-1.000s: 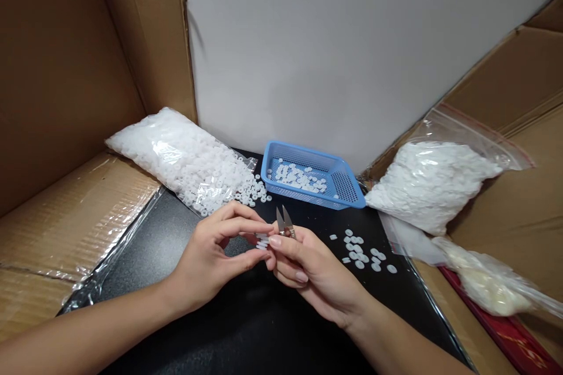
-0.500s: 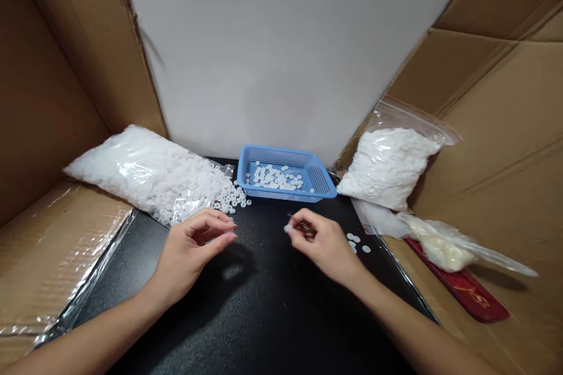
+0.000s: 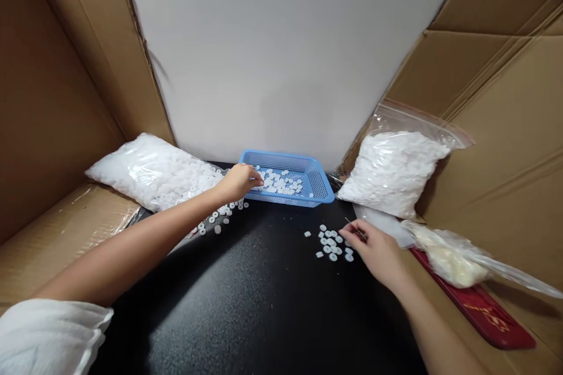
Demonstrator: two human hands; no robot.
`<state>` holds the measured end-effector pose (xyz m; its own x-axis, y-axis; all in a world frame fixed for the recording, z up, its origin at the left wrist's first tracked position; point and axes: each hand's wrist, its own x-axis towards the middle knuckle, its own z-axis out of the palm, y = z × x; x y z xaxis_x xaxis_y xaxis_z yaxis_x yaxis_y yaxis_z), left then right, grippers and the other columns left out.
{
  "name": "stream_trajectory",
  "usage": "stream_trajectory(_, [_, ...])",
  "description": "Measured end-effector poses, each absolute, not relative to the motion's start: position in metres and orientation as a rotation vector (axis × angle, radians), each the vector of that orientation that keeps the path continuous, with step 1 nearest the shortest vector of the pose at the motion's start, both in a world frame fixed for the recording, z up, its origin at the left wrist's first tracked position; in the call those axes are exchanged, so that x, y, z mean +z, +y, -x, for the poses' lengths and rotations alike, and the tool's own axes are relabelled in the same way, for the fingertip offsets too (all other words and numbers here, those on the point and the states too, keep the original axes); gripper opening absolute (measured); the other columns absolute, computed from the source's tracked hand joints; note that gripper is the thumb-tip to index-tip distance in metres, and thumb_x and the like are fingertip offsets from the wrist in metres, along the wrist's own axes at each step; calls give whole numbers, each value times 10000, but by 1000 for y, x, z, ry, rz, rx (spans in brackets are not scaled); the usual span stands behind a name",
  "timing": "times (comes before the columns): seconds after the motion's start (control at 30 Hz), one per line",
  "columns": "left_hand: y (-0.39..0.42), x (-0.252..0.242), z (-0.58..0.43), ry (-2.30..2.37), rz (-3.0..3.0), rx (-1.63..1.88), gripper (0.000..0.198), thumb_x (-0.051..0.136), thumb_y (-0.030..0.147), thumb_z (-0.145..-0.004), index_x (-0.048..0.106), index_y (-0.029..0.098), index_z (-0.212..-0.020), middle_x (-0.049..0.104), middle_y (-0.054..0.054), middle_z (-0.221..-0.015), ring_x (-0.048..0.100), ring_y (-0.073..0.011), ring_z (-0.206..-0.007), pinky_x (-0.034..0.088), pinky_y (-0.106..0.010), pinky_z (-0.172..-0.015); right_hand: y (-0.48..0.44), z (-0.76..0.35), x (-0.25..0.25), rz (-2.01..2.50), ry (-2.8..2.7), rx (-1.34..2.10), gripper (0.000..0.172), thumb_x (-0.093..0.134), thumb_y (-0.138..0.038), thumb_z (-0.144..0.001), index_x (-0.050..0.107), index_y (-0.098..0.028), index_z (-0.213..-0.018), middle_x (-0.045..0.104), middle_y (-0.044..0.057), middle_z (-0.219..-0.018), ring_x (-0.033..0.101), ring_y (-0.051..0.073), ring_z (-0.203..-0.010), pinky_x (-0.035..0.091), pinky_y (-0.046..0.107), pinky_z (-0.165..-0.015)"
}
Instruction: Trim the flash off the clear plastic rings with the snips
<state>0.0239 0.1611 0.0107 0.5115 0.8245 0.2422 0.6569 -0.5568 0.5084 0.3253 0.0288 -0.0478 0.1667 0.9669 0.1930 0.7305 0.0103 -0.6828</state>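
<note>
My left hand (image 3: 240, 180) reaches over the near left rim of a blue mesh basket (image 3: 317, 186) that holds several small white plastic rings; its fingers are curled together, and what they hold is hidden. My right hand (image 3: 373, 249) rests on the black mat (image 3: 264, 304) beside a small scatter of flat white discs (image 3: 331, 243). It is closed around small metal snips, of which only a thin dark tip (image 3: 350, 224) pokes out.
A clear bag of white rings (image 3: 153, 171) lies at the left, with loose rings (image 3: 217, 220) spilled by its mouth. A zip bag of white discs (image 3: 393, 170) leans at the right, with another clear bag (image 3: 453, 261) and a red tray (image 3: 488, 310) below it. Cardboard walls enclose both sides.
My hands have parted: the left went forward from the mat's middle to the basket, and the right moved right to the loose discs. The camera tilted slightly.
</note>
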Motion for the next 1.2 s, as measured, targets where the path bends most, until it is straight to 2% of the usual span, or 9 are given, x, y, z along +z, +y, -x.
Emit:
stream_trajectory(0.13, [113,7,9,1305,-2423,755,199,540,308,-1004,696,196,-951,683,-63,-973,660,-208,-899,539,-382,-859,25,-323,-43,1737,-1566,444,499,442,-667,-873,527,-253,-607,569,14,-481,534,202,-452,369,304,-486])
stream_trajectory(0.2, [85,0,28,1340,-2404,768,130,624,324,-946,678,210,-916,653,-37,-898,636,-194,-778,523,-340,-758,23,-318,-43,1702,-1556,446,511,434,-647,-902,525,-249,-595,559,13,-473,538,200,-447,371,302,-481])
stream_trajectory(0.4, [48,-33,56,1428,-2247,759,78,702,218,-841,642,219,-892,635,-12,-841,605,-200,-732,477,-316,-692,19,-293,-41,1511,-1599,426,258,534,-436,-907,665,-215,-924,741,77,-849,692,246,-757,509,332,-677])
stream_trajectory(0.6, [50,-32,54,1332,-1993,801,88,709,174,-799,653,214,-745,645,-12,-769,581,-198,-747,465,-316,-726,6,-265,-37,1277,-1725,435,177,565,-323,-949,687,-204,-899,708,46,-772,663,186,-655,515,278,-583])
stream_trajectory(0.77, [38,-9,27,1099,-1615,757,185,772,316,-774,654,179,-809,717,-36,-768,655,-190,-710,512,-323,-686,-2,-228,-23,963,-1880,471,238,524,-231,-988,723,-240,-1118,690,72,-1001,667,172,-819,550,284,-693])
stream_trajectory(0.83, [34,-1,12,967,-1474,722,237,785,340,-757,637,169,-830,737,-48,-779,685,-188,-710,541,-333,-698,-2,-213,-16,875,-1905,578,278,636,-280,-957,697,-265,-1229,642,61,-1044,557,112,-640,507,250,-578])
stream_trajectory(0.93, [31,6,-3,826,-1313,707,302,824,285,-698,592,179,-859,741,-20,-755,680,-152,-678,540,-296,-690,1,-200,-10,877,-1840,734,284,740,-386,-890,745,-241,-1135,602,32,-976,387,63,-526,407,227,-475])
stream_trajectory(1.03, [28,6,-9,761,-1195,703,375,840,232,-679,565,195,-932,740,18,-709,668,-120,-636,524,-257,-672,-1,-201,-10,871,-1791,831,273,782,-427,-844,769,-215,-1016,605,24,-945,359,52,-519,377,226,-472])
stream_trajectory(1.2, [21,3,-11,669,-1048,684,466,897,179,-665,638,179,-1053,772,8,-710,693,-121,-667,522,-253,-710,-11,-208,-14,893,-1744,961,170,799,-303,-821,746,-217,-958,588,23,-977,361,44,-525,322,203,-432])
